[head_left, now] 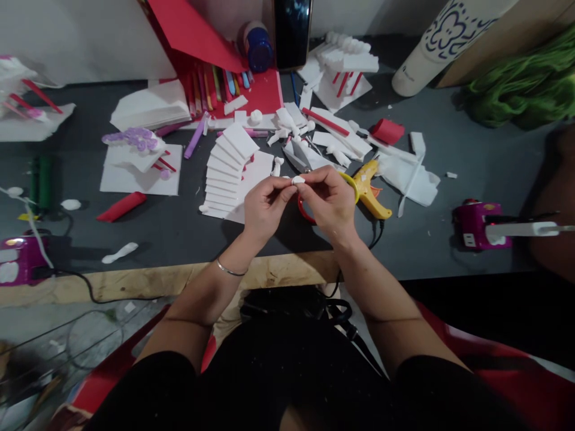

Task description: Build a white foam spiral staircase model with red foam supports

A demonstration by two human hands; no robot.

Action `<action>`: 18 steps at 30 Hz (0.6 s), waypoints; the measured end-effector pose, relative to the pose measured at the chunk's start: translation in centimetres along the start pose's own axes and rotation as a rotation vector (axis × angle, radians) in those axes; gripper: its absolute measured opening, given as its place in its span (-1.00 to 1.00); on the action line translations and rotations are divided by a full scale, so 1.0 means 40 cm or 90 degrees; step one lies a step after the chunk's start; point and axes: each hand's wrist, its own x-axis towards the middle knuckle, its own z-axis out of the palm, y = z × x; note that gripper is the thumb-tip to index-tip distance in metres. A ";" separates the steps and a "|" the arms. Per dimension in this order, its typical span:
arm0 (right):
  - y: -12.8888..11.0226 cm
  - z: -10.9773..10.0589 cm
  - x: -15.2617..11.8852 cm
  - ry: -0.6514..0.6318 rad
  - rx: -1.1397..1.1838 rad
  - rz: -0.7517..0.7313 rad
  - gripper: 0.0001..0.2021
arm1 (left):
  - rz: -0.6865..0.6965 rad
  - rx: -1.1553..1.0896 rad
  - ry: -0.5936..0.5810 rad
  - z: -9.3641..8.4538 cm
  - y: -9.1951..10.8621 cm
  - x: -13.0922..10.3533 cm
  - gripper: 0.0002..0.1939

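Between the fingertips of both hands is a small white piece [297, 179], which looks like twisted or folded paper. My left hand [264, 206] pinches its left end, and my right hand [331, 200] pinches the right end. A fan-like row of white steps [224, 167] on a white base lies just left of my left hand. Under and behind my right hand are scissors [299, 157] with red and yellow handles, partly hidden by the hand. A yellow glue gun [371, 191] lies right of that hand.
White paper scraps [336, 149] litter the middle. Small white models [345, 66] with red legs stand at the back and left. A phone [291, 33], a blue-capped jar [259, 48] and a white bottle [442, 42] stand behind. Purple power sockets [483, 224] sit right and left.
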 end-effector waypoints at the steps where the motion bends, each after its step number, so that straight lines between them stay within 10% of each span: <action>1: 0.001 -0.003 0.002 -0.007 0.002 -0.007 -0.71 | -0.002 -0.006 -0.001 -0.001 -0.003 0.001 -0.49; 18: 0.013 0.008 -0.003 -0.027 0.039 0.006 -0.68 | 0.015 -0.020 0.050 0.008 -0.010 -0.008 -0.59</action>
